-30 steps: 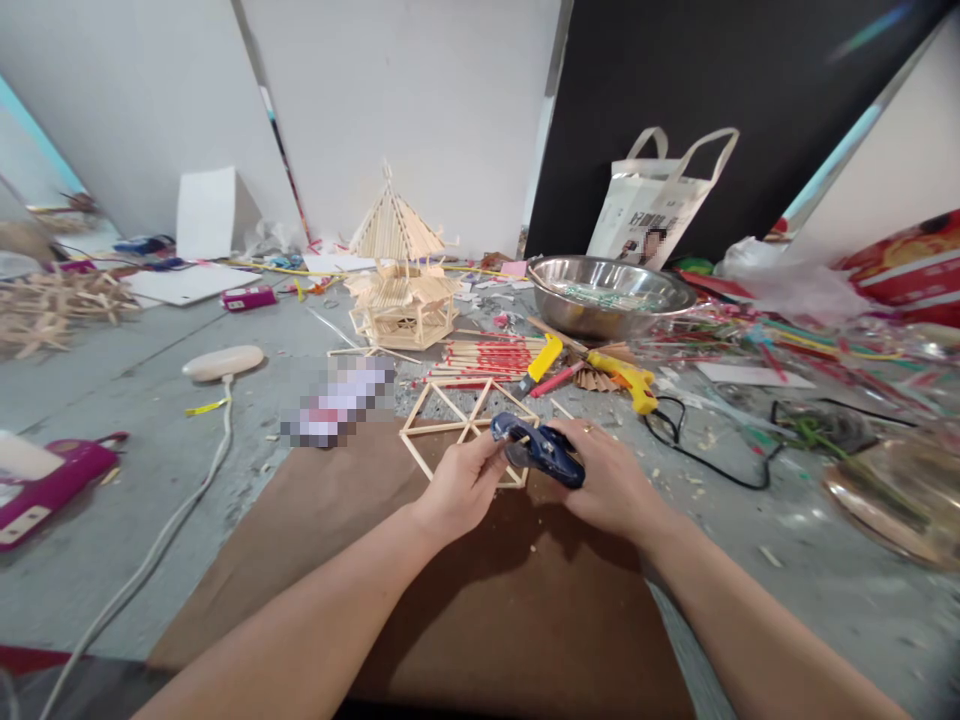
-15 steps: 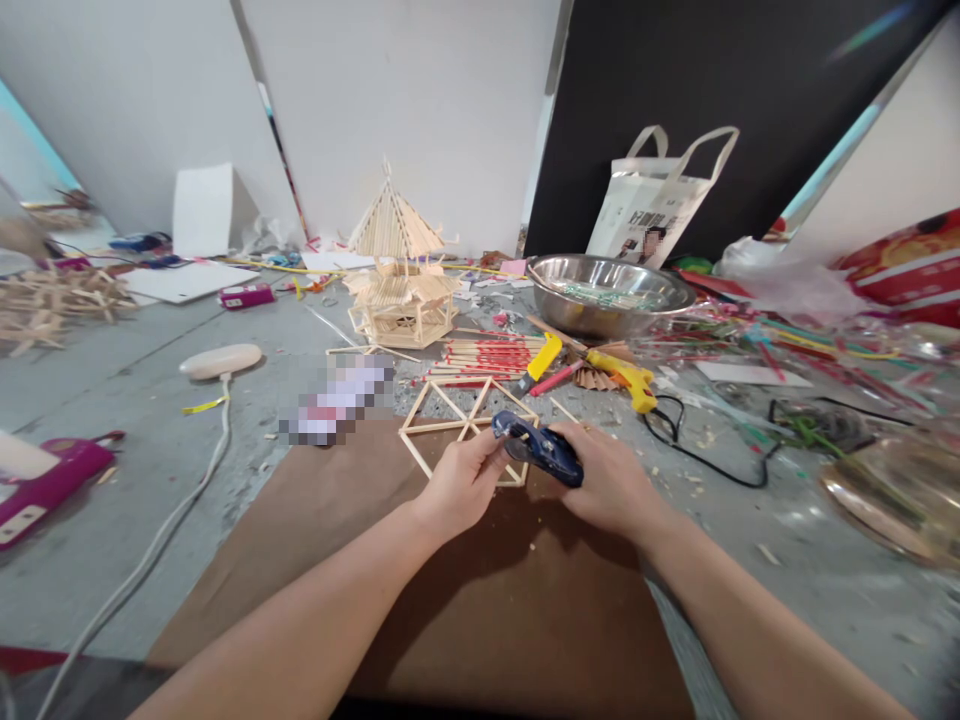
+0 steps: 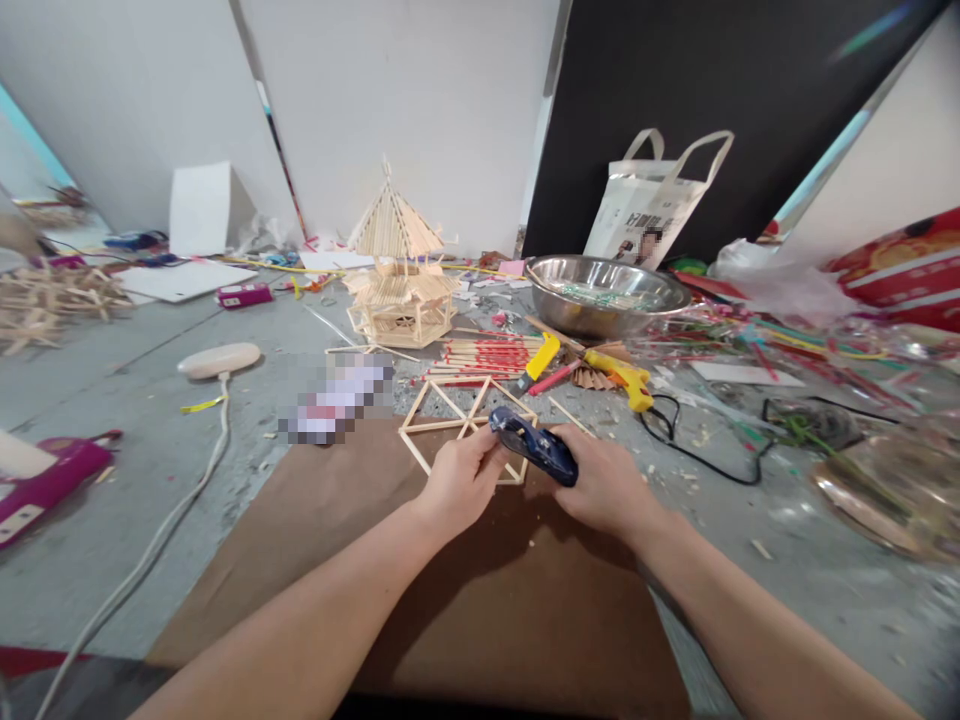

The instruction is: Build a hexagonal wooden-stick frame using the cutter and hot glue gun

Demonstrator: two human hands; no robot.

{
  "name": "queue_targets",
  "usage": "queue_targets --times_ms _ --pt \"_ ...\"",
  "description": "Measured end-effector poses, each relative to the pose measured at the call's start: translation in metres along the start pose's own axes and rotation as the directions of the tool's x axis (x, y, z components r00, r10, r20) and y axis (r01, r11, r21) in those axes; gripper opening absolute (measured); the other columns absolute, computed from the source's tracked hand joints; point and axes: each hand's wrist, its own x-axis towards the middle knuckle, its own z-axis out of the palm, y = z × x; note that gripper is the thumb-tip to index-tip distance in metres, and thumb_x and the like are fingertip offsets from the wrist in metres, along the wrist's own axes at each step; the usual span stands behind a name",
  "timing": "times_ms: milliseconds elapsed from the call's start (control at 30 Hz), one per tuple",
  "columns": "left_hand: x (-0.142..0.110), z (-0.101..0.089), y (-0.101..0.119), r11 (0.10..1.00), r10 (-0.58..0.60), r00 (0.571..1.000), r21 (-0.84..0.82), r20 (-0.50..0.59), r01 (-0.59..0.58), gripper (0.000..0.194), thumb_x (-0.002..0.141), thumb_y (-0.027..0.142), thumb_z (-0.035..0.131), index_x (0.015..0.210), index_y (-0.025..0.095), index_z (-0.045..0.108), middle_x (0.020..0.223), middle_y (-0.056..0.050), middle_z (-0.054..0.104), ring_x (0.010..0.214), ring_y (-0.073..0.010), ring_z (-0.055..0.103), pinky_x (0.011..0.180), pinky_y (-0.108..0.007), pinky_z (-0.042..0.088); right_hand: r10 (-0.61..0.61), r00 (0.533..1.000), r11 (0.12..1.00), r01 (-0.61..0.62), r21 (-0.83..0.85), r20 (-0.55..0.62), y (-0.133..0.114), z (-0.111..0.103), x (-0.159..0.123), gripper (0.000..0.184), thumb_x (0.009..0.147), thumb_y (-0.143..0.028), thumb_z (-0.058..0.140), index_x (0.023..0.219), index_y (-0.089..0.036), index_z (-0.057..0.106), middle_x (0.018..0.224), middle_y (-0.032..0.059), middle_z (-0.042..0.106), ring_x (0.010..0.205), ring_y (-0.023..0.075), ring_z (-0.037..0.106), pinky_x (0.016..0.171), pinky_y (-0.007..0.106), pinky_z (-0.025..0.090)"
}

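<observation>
In my right hand (image 3: 604, 480) is a dark blue hand cutter (image 3: 544, 450), held at an angle with its head to the left. My left hand (image 3: 461, 480) is closed in a pinch at the cutter's head; what lies between its fingers is hidden. Beneath both hands, a hexagonal frame of thin wooden sticks (image 3: 439, 427) with spokes meeting at its middle lies partly on a brown sheet (image 3: 300, 560). The hands and cutter cover the frame's near right part.
A stick-built pavilion (image 3: 401, 300) stands behind the frame. Red-tipped sticks (image 3: 480, 358), a yellow utility knife (image 3: 541, 360) and a yellow glue gun (image 3: 626, 378) with a black cord lie nearby. Beyond is a metal basin (image 3: 551, 310). A white cable (image 3: 187, 500) runs along the left.
The cutter's handles look closer together in my right hand. Both hands stay almost in place, and the view shifts slightly.
</observation>
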Motion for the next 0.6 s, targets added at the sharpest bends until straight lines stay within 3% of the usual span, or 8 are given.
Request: queue_targets --times_ms 200,400,600 --pt "-0.001 -0.002 0.002 0.999 -0.003 1.000 0.042 -0.029 0.004 0.025 0.080 0.028 0.036 0.075 0.015 0.057 0.061 -0.001 0.051 0.057 -0.0107 0.045 0.055 -0.019 0.033 0.020 1.000 1.000 -0.020 0.003 -0.010 -0.002 0.001 0.000 0.039 0.059 -0.019 0.050 0.098 -0.019 0.048 0.087 0.0066 0.062 0.074 0.0242 0.057 0.061 0.031 0.038" --pt "0.002 -0.005 0.005 0.987 0.038 0.997 -0.157 0.060 -0.029 0.028 0.081 0.030 0.037 0.087 0.014 0.060 0.063 0.000 0.053 0.059 -0.0106 0.044 0.056 -0.019 0.035 -0.058 0.998 0.996 0.060 0.067 -0.029 0.004 0.002 0.002 0.052 0.058 -0.018 0.050 0.110 -0.018 0.041 0.101 0.0090 0.057 0.087 0.0265 0.054 0.069 0.035 0.040" --pt "0.006 -0.005 0.004 0.904 0.054 0.982 -0.426 0.183 0.030 0.030 0.079 0.036 0.041 0.084 0.014 0.061 0.077 -0.003 0.057 0.072 -0.0132 0.048 0.068 -0.023 0.038 -0.131 0.990 0.984 0.136 0.113 -0.048 0.007 0.001 0.001 0.047 0.062 -0.020 0.051 0.108 -0.020 0.041 0.100 0.0074 0.056 0.087 0.0236 0.052 0.070 0.032 0.039"
